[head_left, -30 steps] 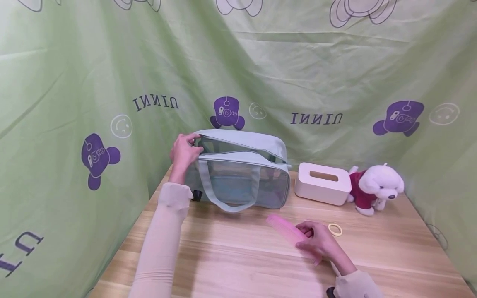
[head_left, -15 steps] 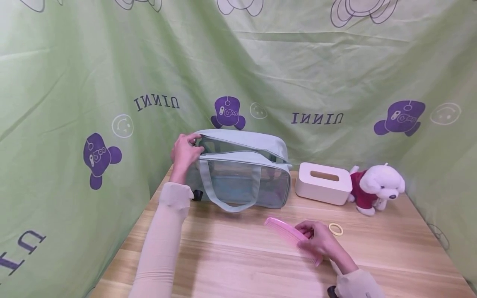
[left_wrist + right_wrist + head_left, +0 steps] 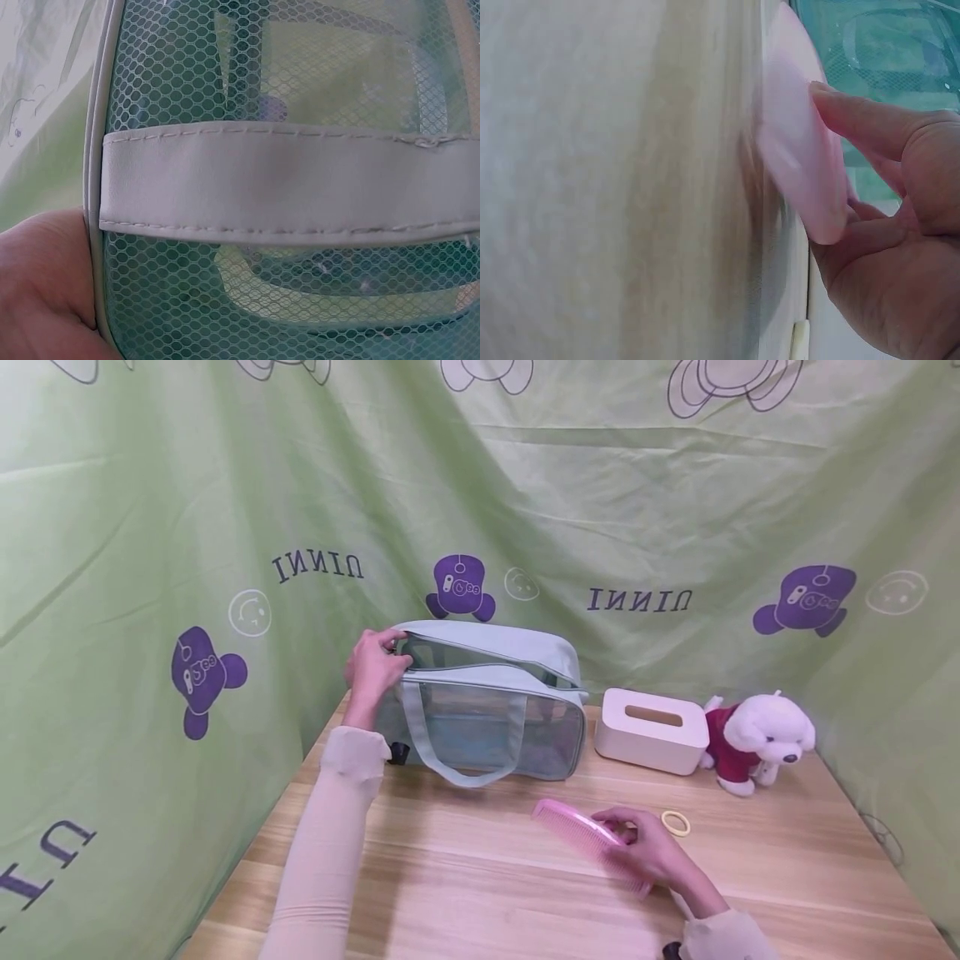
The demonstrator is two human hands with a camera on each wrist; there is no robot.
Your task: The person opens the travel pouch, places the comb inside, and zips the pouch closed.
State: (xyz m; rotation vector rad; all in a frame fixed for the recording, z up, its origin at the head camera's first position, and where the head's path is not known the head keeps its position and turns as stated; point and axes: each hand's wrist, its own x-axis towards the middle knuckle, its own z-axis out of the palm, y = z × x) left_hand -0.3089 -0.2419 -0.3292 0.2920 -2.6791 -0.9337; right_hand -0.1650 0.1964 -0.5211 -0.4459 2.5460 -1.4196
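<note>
A pale blue-green toiletry bag (image 3: 487, 676) with see-through sides stands at the back, its top zip partly undone. My left hand (image 3: 371, 668) grips the bag's left end at the opening, thumb and fingers over the edge. In the left wrist view, part of that hand shows beside the bag's mesh end and its pale band (image 3: 285, 184). Thumb and fingers of my right hand (image 3: 651, 852) pinch a pink comb (image 3: 562, 817), held slantwise with teeth facing down and left. The right wrist view shows the comb close over the wooden tabletop (image 3: 592, 180).
A cream ring (image 3: 675, 823) lies on the table just beyond my right hand. Right of the bag stands a white tissue box (image 3: 652, 749) with a slot on top. Beside it sits a white plush dog (image 3: 772, 731) in a red top. Green cloth (image 3: 525, 510) hangs behind.
The pink comb, blurred a second ago, now shows sharply and has tilted slightly in my right hand. My left hand has stayed on the bag.
</note>
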